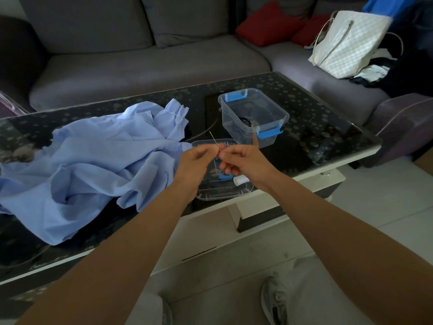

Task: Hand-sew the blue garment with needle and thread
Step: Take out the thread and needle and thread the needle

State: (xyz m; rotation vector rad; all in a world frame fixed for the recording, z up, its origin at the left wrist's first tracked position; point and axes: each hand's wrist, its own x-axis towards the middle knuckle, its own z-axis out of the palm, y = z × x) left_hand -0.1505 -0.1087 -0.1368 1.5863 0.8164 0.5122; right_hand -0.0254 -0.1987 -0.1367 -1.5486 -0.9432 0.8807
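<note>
Grey fabric sofa (150, 66) behind. Black spotted glass worktop (316, 127) in front of it. Crumpled light-blue cloth garment (93, 165) lies on worktop's left half, untouched by either hand, one edge just beside clear flat plastic lid (222, 193). Clear plastic box w/ blue latches (236, 127) stands open, beyond lid. Both hands raised over lid, fingertips nearly meeting. Right hand (246, 163): grip closed, thumb + forefinger pinching thin metal needle (215, 141), which tilts up and to the left. Left hand (194, 165): fingers curled, grip pinching top of fine pale thread (215, 166); strand hangs btwn hands. Small white thread spool (241, 179) lies on lid, below right hand.
</note>
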